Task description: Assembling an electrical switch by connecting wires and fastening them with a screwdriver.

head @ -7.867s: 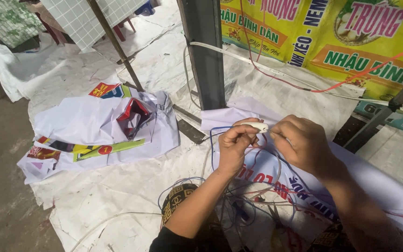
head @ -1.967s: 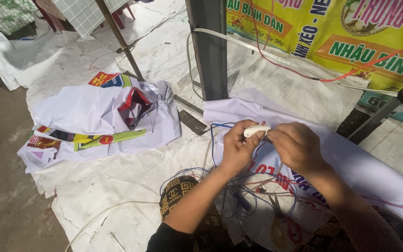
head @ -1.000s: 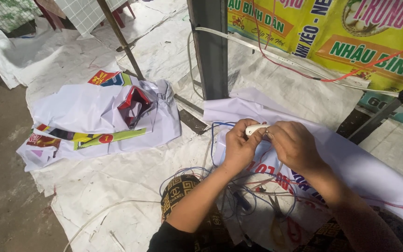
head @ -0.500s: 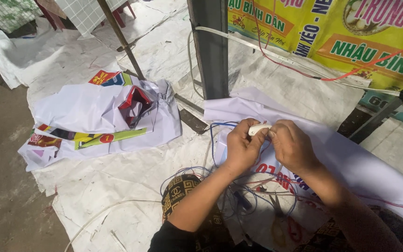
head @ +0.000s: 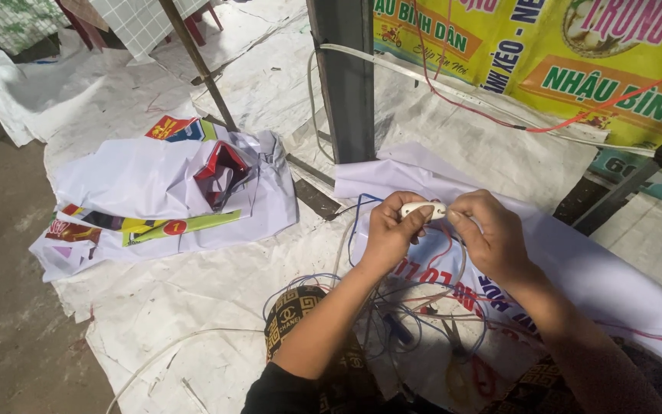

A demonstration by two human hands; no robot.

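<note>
centre frame, i note left hand and right hand raised, fingers pinched closed on either end of a small white switch, wires trailing below.

Both hands pinch a white switch.

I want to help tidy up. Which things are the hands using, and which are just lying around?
In use:
left hand
right hand
small white plastic piece
tangle of thin wires

Lying about:
crumpled printed sheet
yellow banner
grey metal post
white ground sheet
</note>
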